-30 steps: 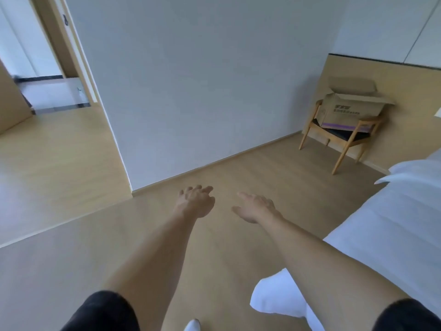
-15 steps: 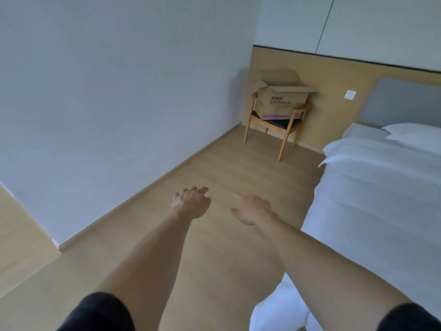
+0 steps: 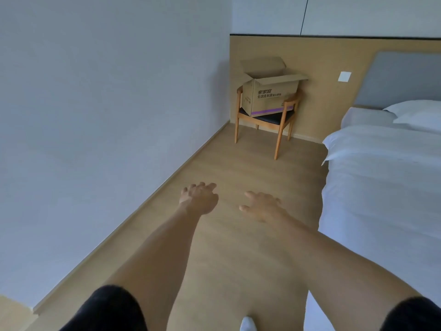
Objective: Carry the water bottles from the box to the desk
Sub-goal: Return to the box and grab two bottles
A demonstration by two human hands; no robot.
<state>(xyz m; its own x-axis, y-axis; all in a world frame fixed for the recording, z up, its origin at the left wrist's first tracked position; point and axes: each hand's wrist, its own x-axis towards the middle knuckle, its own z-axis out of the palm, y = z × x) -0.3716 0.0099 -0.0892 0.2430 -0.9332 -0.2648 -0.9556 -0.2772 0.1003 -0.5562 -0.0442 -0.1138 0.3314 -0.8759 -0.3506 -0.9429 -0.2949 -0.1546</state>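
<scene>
cardboard box on chair, front face printed in dark Chinese characters, top line 家家宜, second line partly legible as 全效洗衣液, smaller print beside it unreadable

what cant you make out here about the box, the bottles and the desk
Head view only:
- Water bottles: none visible; the cardboard box has open flaps, but its near wall hides the inside.
- Desk: outside the frame.
- Small print on the box: too small to read.
- Chair seat: mostly covered by the box.
</scene>
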